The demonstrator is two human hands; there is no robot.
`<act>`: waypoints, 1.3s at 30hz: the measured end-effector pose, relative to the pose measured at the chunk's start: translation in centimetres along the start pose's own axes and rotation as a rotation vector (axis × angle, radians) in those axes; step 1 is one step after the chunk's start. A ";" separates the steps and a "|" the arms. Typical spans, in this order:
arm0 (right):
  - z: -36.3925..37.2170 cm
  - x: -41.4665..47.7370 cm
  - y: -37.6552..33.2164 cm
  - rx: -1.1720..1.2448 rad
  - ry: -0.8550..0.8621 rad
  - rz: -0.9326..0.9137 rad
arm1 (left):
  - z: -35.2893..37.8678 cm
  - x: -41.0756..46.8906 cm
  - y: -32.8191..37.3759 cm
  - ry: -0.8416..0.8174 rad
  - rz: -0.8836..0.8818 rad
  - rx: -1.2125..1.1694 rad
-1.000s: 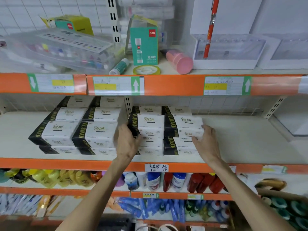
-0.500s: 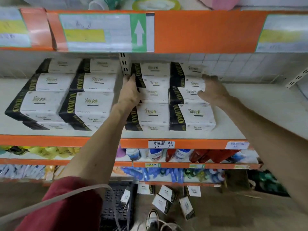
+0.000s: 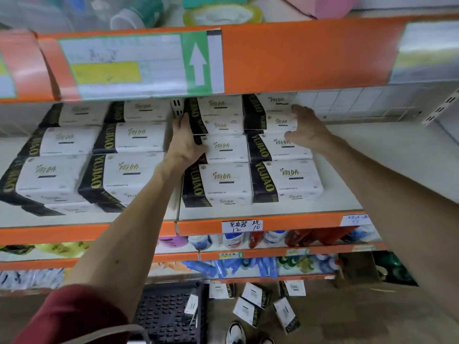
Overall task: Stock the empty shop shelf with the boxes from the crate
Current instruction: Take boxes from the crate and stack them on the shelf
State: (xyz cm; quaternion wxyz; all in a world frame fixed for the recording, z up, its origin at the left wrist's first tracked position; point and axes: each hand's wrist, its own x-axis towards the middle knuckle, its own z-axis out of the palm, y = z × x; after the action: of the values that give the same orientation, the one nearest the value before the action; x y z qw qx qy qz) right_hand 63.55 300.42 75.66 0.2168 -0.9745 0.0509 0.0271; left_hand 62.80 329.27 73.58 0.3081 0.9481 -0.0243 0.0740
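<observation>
White-and-black boxes marked YUJIAO stand in rows and stacks on the middle shelf (image 3: 387, 155). My left hand (image 3: 185, 142) presses on the left side of the right-hand block of boxes (image 3: 223, 147), thumb over a box front. My right hand (image 3: 306, 130) presses on that block's right side at the rear upper boxes (image 3: 275, 112). The block is clamped between both hands. A second block of boxes (image 3: 124, 170) fills the shelf to the left. The black crate (image 3: 169, 316) sits on the floor below, with several boxes (image 3: 250, 306) lying loose beside it.
The upper shelf's orange edge (image 3: 298, 53) hangs close above the rear boxes. The middle shelf is bare to the right of the boxes. Lower shelves hold bottles (image 3: 233, 239) and blue items (image 3: 248, 266). My shoe (image 3: 234, 333) is near the loose boxes.
The view has dropped and moved closer to the shelf. Both hands have slid from the front boxes to the rear stacks and stay pressed on their sides.
</observation>
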 end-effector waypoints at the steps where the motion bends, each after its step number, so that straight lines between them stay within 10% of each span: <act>1: 0.1 -0.6 0.0 0.036 0.035 0.020 | -0.1 -0.8 0.3 0.054 -0.006 -0.021; 19: 4.4 -19.2 -5.8 -0.035 0.279 -0.388 | -3.2 -16.8 1.9 0.046 0.113 0.047; 31: 11.2 -35.6 -5.4 -0.047 0.091 -0.378 | -7.3 -37.3 -7.2 -0.358 -0.118 0.317; 39: 14.8 -39.5 -12.6 -0.078 -0.076 -0.491 | -11.8 -42.1 -11.6 -0.284 -0.193 0.344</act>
State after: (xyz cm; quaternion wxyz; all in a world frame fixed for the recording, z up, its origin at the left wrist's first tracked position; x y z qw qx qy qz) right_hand 25.21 321.54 70.55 0.1808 -0.9636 -0.1966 0.0125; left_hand 20.79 345.61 69.71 0.1413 0.9855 0.0363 -0.0866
